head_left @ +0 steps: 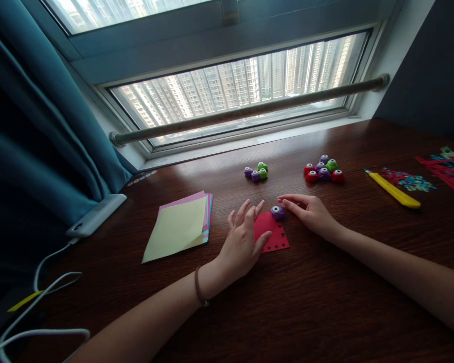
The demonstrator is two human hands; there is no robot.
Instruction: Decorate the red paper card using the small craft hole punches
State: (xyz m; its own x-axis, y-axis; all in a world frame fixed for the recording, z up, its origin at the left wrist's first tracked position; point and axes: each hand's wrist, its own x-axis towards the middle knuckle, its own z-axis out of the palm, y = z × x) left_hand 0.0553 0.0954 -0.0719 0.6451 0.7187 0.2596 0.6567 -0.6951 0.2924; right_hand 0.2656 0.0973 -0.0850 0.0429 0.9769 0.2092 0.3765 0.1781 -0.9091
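A red paper square (267, 231) lies on the brown table, with small shapes punched along its right and near edges. On its far right corner sits a purple craft punch (277, 213) with a star mark on its white top. My left hand (242, 239) is over the left part of the paper, fingers spread, hiding some of it. Just right of the punch is my right hand (308, 212), thumb and forefinger drawn close together beside it; whether the fingertips hold anything is too small to tell.
Left of my hands lies a stack of coloured paper (177, 224). Beyond are small punches (256, 175) and a larger group (324, 171). A yellow cutter (395, 190), paper bits (410, 180) and strips (448, 169) lie right. A white power bank (97, 216) with cables is left.
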